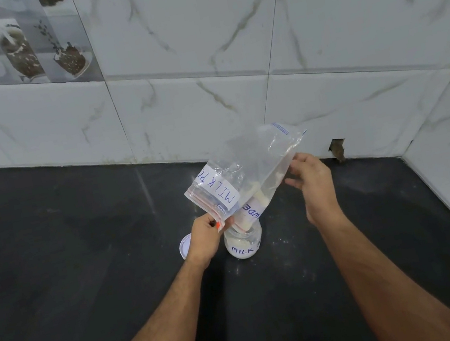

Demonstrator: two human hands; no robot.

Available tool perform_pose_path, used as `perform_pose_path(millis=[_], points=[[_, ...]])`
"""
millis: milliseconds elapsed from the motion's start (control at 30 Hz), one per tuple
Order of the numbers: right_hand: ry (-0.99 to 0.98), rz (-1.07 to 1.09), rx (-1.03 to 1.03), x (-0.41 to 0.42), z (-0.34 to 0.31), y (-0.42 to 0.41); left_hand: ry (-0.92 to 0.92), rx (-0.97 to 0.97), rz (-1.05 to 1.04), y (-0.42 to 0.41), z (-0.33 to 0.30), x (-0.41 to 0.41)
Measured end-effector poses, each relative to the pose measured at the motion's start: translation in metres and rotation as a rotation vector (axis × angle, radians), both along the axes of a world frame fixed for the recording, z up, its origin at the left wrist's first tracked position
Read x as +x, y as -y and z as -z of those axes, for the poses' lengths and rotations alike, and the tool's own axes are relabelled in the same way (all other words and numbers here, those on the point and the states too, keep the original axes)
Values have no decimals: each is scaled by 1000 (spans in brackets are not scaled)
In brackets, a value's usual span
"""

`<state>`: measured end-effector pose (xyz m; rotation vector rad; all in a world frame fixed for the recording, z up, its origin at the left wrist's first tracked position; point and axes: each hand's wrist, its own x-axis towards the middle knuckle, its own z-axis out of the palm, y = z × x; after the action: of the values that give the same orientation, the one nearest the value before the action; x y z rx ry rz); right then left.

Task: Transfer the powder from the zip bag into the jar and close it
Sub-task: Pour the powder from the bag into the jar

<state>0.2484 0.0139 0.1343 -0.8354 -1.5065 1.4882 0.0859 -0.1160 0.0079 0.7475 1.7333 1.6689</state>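
Head view looks down on a dark counter point(82, 255) against a tiled wall point(224, 35). At left, a white lid point(184, 246) lies flat beside the left hand point(207, 238), which pinches the zip edge of the bag point(250, 166). That bag is tipped mouth-down over the open jar point(244, 242), powder point(261, 197) clumped near its mouth. Right of it, the right hand point(315, 184) grips the bag's raised bottom edge. Spilled specks dot the counter right of the jar
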Motion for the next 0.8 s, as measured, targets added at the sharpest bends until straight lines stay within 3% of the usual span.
perform_pose_path(millis=[133, 400, 633, 800], points=[[127, 63, 188, -4, -6, -4, 13, -2, 11, -1, 1, -2], [55, 48, 76, -6, -15, -5, -5, -6, 18, -3, 5, -5], [279, 21, 313, -12, -15, -5, 15, 26, 3, -4, 10, -6], [293, 17, 314, -11, -19, -7, 26, 20, 7, -5, 11, -8]])
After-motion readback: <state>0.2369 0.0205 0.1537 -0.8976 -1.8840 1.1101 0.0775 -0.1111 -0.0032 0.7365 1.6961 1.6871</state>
